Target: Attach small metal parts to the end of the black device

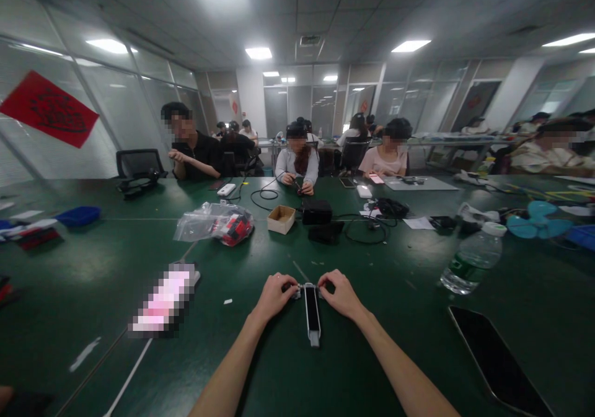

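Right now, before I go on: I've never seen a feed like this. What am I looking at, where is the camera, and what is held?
There is no machine here: these are a person's two bare hands, filmed by one camera worn on the head, looking forward and down. The left hand and right hand pinch the far end of a slim black device lying on the green table. Beyond it lie a plastic bag of red and black parts, a small cardboard box and black cables; to the right, a water bottle and a dark phone. Other people sit across the table.
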The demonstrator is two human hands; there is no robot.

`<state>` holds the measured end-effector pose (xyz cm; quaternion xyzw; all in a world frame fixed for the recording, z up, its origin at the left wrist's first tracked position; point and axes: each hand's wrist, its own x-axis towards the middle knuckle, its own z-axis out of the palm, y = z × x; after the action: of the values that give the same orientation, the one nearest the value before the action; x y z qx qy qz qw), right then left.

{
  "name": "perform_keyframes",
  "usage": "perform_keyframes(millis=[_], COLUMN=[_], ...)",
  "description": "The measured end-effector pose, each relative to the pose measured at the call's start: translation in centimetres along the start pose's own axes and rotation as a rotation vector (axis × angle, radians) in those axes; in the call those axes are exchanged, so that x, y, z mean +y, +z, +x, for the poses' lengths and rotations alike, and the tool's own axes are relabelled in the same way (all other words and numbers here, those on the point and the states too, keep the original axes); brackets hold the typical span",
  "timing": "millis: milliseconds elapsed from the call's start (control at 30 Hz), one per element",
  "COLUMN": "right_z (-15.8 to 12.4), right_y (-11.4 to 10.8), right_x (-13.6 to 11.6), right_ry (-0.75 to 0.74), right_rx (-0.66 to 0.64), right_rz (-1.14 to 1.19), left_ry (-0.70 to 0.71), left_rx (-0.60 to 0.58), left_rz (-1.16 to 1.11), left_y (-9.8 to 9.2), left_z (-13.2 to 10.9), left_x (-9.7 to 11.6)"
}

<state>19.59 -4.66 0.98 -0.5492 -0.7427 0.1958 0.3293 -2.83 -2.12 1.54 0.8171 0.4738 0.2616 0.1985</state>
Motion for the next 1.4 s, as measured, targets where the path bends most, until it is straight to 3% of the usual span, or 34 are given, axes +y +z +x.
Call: perform_keyframes(millis=[1000, 1400], right_z=[-0.08, -0.03], right_y=[-0.43, 0.07], right_x=[-1.01, -0.34], right_ry=[0.016, 0.014], right_rx=[-0.016, -0.018], right_rz=[0.005, 0.008], left_ry=[0.077, 0.063], left_rx=[0.025, 0.000], left_rz=[-0.027, 0.000], left_y=[-0.09, 0.11], left_z=[-0.25, -0.31], left_x=[0.05, -0.02])
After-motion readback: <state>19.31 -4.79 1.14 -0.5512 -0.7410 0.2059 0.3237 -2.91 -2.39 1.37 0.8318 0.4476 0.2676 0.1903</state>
